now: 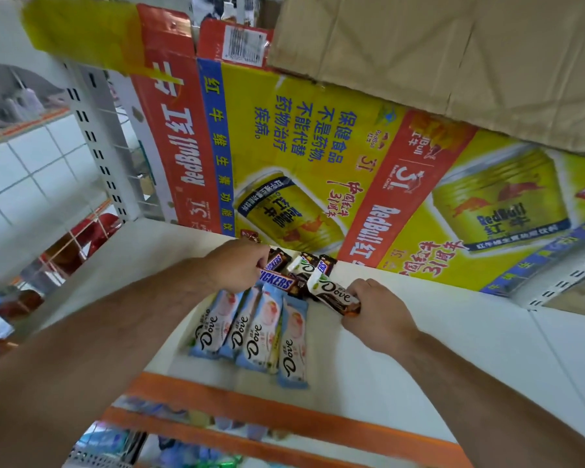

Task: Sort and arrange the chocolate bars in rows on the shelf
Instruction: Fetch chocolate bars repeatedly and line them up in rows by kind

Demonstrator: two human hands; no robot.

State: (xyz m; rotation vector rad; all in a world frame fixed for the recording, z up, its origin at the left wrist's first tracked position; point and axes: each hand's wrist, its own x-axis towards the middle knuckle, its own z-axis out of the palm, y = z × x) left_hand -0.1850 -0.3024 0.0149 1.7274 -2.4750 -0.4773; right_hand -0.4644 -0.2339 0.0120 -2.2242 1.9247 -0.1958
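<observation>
The right hand (375, 314) pinches a brown Dove bar (335, 293). The left hand (238, 265) grips a Snickers bar (279, 282), beyond a near row of blue Dove bars (254, 336).

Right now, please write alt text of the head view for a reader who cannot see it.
A person's right hand holds a brown Dove bar at a white shelf, while the left hand grips a Snickers bar among loose bars behind. Four pale blue Dove bars lie side by side in front; Red Bull cartons stand at the back.
</observation>
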